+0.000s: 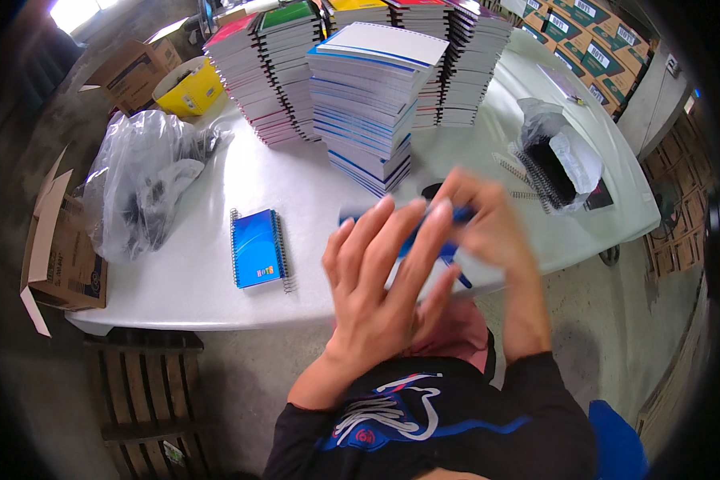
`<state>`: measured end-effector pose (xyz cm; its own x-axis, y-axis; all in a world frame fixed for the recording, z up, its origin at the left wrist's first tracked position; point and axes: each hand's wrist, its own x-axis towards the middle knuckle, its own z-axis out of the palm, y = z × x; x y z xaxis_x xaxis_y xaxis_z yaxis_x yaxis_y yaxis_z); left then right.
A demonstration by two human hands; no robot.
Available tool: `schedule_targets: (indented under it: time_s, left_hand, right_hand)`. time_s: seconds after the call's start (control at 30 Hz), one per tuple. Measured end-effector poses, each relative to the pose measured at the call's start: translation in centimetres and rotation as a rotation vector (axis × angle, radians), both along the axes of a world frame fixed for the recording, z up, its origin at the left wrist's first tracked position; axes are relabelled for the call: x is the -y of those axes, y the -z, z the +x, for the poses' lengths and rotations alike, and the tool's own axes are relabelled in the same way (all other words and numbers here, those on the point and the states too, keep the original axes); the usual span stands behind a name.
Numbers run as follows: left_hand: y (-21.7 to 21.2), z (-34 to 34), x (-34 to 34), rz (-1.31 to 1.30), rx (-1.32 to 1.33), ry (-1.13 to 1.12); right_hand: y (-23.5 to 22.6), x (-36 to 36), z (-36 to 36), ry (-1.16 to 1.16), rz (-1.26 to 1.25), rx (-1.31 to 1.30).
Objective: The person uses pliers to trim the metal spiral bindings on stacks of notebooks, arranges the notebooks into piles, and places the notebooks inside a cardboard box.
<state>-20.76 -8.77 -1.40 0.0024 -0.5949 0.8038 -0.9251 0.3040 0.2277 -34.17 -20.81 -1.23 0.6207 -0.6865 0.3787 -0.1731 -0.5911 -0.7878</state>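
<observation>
My left hand (380,276) is held over the near edge of the table, its fingers stretched out and slightly apart. Close by on its right, my right hand (488,220) has curled fingers and is blurred by motion; what they grip is hard to see. Behind and between the hands shows a blue object (461,214), mostly covered, its kind unclear. A thin dark-blue tip (463,278) pokes out below. To the left lies a blue spiral notebook (258,250), wire coils along both long sides. Beyond the hands rises a tall stack of blue-covered paper blocks (360,112).
Stacks of spiral notebooks (268,88) line the back of the white table (192,300). A clear plastic bag (140,180) and open carton (68,252) stand left, near a yellow box (190,90). Black wire coils (548,172) in plastic lie right. Cartons (592,48) are piled behind.
</observation>
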Motion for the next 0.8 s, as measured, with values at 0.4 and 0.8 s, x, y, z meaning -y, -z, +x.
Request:
schedule_targets:
  time_s: [0.4, 0.8]
  left_hand:
    - [13.4, 0.9, 2.1, 0.288, 0.028, -0.138]
    - [12.8, 1.9, 4.0, 0.031, 0.278, 0.019]
  right_hand:
    - [-1.1, 7.6, -1.2, -0.015, 0.121, 0.240]
    - [-9.0, 20.7, 5.4, 0.384, -0.307, -0.278]
